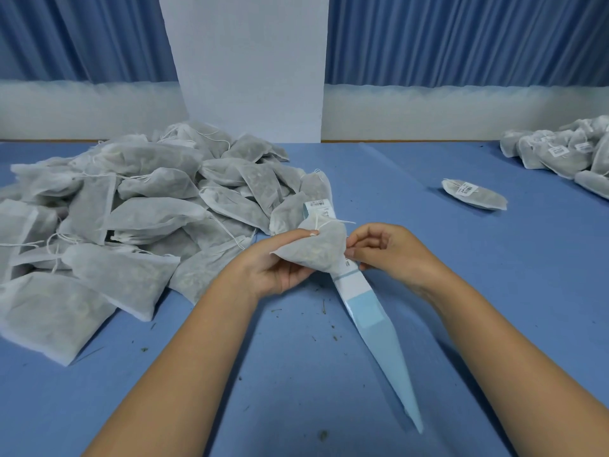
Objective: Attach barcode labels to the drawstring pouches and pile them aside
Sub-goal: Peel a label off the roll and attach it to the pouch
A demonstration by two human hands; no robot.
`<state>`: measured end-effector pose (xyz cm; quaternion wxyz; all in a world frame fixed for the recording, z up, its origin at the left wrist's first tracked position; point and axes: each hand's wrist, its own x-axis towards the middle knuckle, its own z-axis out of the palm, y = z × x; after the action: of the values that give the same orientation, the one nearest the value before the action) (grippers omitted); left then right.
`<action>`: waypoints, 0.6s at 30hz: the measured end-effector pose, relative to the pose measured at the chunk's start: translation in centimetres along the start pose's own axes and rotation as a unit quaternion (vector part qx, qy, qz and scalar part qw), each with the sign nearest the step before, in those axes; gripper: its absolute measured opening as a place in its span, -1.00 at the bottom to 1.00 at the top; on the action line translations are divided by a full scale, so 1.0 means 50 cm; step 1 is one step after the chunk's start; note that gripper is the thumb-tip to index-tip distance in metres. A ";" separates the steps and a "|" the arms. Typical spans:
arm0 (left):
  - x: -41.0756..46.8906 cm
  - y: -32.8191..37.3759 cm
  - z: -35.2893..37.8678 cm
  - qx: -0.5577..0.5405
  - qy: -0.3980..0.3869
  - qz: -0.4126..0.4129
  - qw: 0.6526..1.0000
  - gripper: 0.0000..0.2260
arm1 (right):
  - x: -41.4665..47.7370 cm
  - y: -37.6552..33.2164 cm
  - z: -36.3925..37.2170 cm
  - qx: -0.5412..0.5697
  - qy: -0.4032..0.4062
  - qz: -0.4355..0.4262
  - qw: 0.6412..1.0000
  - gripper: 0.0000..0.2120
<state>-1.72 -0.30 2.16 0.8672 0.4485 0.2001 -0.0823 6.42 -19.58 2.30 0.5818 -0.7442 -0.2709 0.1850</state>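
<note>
Pouch: white mesh, filled, drawstring end up; held above the table between both hands, just in front of the left pile's near edge.
Left hand: palm under the pouch's left side; fingers curled over its top edge, gripping it.
Right hand: fingers curled, thumb and forefinger tips pinched on the pouch's right edge; whether a label sat between them was too small to tell.
Strip: long label liner, white and pale blue, lay flat on the table, running from beside the left pile, under the pouch, towards the viewer; printed labels showed at its far end and just below the pouch.
Left pile: large heap of pouches with no labels showing, loose strings tangled among them, on the table's left half.
Lone pouch: lay flat by itself, right of centre, a barcode label on top, well apart from the hands.
Right pile: labelled pouches stacked at the far right edge, partly cut off.
Table: covered in blue cloth, with small dark crumbs scattered near the arms.
Backdrop: blue curtains on either side of a white pillar.
</note>
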 end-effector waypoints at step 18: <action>-0.010 0.001 0.008 -0.138 -0.036 -0.028 0.989 -0.78 | -0.004 0.016 0.017 -0.220 0.065 -0.192 0.954 -0.79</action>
<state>-2.06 -0.64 2.62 0.9249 0.3150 0.1907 -0.0945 5.94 -19.20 1.29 0.4441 -0.7983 -0.4045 -0.0431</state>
